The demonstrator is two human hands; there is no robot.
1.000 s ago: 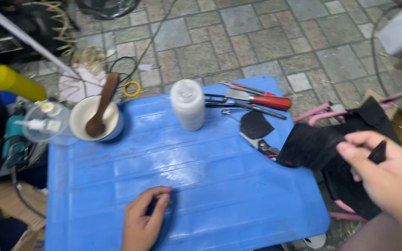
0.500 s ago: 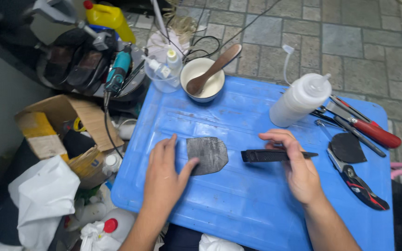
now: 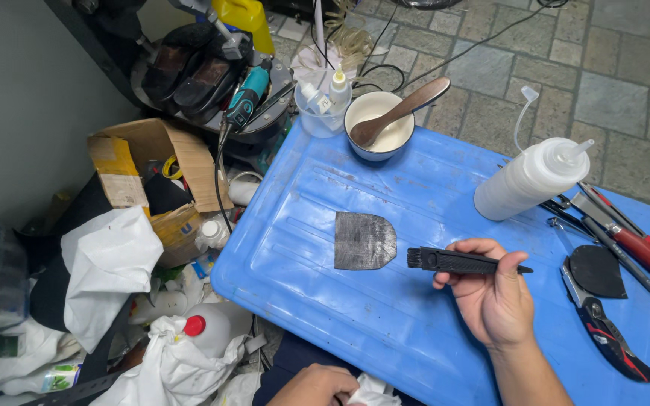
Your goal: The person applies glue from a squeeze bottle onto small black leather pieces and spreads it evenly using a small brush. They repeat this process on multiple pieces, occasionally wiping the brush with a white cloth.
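The right hand (image 3: pixel 494 297) holds a small black brush (image 3: pixel 460 261) over the blue table (image 3: pixel 415 331), fingers closed around its handle. The bristle end points at a dark heel-shaped sole piece (image 3: pixel 363 240) lying flat just beside it, not touching. The left hand (image 3: pixel 316 387) is cut off at the bottom edge, on a white cloth (image 3: pixel 374 391); whether its fingers grip the cloth I cannot tell.
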